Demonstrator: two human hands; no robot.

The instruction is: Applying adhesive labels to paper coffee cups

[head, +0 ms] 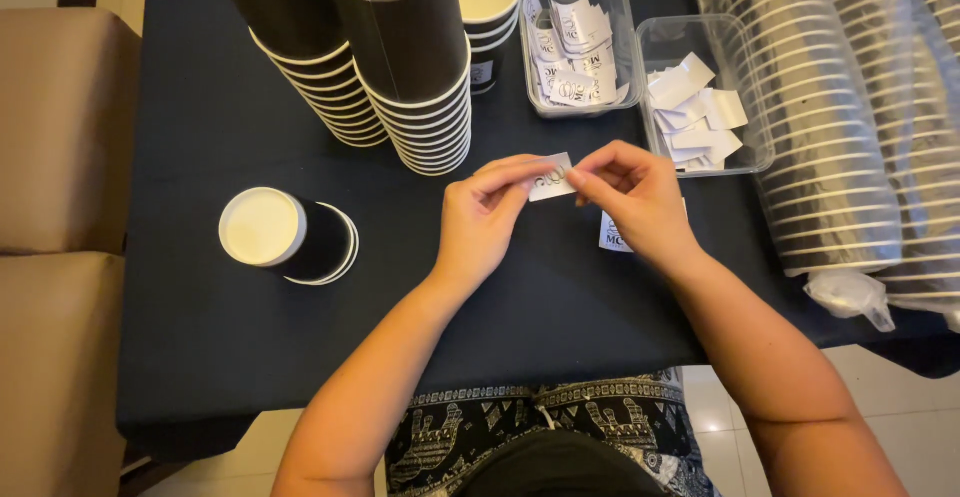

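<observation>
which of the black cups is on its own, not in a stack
The single black cup, upside down at the table's left, beside the left hand. The other cups sit nested in tall stacks behind it.

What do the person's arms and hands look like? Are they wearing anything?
Both arms are bare, with no sleeves showing. The left hand and right hand wear no gloves, rings, watch or bracelets that can be seen. The fingernails look short and plain.

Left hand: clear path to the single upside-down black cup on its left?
Probably yes. The left hand pinches a small white sticker together with the right hand, so it must let go first. Only bare dark tablecloth lies between it and the upside-down cup.
</observation>
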